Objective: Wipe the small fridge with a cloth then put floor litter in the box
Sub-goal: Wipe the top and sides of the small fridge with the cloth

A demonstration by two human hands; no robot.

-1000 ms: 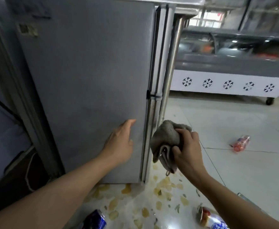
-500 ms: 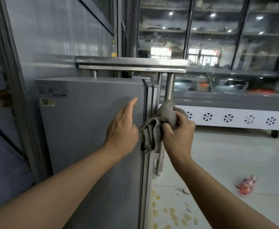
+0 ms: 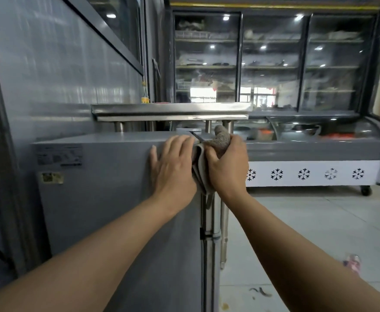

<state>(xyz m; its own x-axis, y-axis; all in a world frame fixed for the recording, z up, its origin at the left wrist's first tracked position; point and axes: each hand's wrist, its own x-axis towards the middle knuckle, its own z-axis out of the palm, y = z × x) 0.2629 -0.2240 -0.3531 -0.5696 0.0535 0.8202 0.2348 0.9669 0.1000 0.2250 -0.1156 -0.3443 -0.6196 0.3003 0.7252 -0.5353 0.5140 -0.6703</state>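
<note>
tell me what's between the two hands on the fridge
In the head view, the grey cloth fills the gap: bunched in the right hand, its folds hanging against the left hand at the fridge top front corner.

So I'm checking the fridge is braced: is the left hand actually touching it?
Touching. The head view shows the left hand laid flat on the small fridge, fingers hooked over its top edge, beside the cloth that the right hand grips.

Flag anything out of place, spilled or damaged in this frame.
A pink-red bottle lies on the floor at the right, and dark scraps plus a yellowish stain sit near the small fridge. Its side label looks worn.
</note>
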